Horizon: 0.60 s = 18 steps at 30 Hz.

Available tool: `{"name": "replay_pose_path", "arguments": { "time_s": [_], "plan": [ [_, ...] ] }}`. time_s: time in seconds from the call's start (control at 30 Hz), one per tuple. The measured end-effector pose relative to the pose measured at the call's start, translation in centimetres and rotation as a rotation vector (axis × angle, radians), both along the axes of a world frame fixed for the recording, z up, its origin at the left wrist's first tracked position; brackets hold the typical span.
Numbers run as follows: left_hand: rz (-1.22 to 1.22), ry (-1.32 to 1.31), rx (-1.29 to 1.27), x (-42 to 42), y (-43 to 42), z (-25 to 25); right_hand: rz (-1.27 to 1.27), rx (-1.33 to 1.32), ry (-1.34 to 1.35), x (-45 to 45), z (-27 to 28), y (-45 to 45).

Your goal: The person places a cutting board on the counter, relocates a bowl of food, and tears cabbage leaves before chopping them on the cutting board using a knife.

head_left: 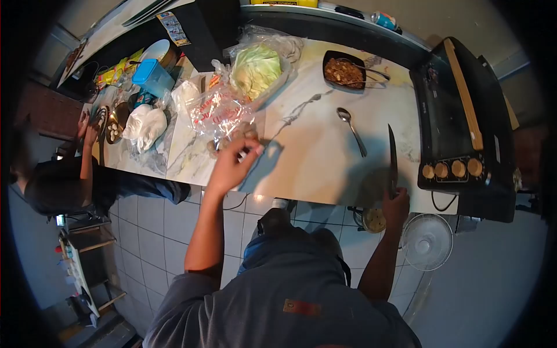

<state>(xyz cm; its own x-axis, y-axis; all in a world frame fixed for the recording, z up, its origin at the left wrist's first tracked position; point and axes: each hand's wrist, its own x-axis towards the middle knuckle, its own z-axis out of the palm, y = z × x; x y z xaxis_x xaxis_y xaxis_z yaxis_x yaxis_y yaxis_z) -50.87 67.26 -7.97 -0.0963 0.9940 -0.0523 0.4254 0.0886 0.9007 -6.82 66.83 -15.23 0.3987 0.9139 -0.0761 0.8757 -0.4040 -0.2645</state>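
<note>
My right hand [395, 204] is closed round the handle of a knife [393, 152], its blade pointing away over the counter's right part. My left hand [235, 165] hovers above the counter's front edge, beside a clear plastic bag with red print [223, 110]; its fingers are curled together, and anything between them is too small to make out. Behind that bag lies a cabbage [254, 71] in plastic. Between the hands and farther back, a spoon [351, 130] rests on the marble-patterned counter [301, 168]. A black square bowl [344, 70] of brown food holds utensils.
A black oven [464, 116] with wooden knobs stands at the right. On the left are a blue-lidded container [153, 78], a white bag [145, 126] and a seated person [64, 180] with hands at the counter. A fan [427, 242] is below right.
</note>
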Motion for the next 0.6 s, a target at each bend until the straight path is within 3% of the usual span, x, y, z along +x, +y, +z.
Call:
{"name": "replay_pose_path", "arguments": {
  "time_s": [0.2, 0.27, 0.3, 0.4, 0.47, 0.53, 0.6],
  "plan": [
    [0.08, 0.296, 0.316, -6.7, 12.0, -1.0, -0.078, -0.026, -0.076, -0.7, 0.0, 0.8],
    [0.18, 0.714, 0.417, -7.9, 15.7, -1.1, -0.089, -0.06, -0.096, -0.2, 0.1, 1.0],
    [0.18, 0.71, 0.414, -7.8, 17.1, -0.6, -0.05, -0.016, -0.019, 0.6, -0.6, 1.0],
    [0.298, 0.873, 0.224, -7.5, 20.5, -0.4, 0.012, 0.02, 0.084, 1.2, -1.8, 1.3],
    [0.255, 0.956, -0.083, -8.2, 23.1, -1.3, 0.05, 0.022, 0.111, 2.2, -1.4, 1.7],
    [0.234, 0.989, -0.134, -7.7, 23.5, -1.2, 0.03, -0.043, 0.141, 2.6, -1.8, 2.0],
    [0.212, 1.028, -0.182, -7.5, 24.2, -0.7, 0.051, 0.056, 0.155, 2.6, -2.0, 2.0]
  ]
}}
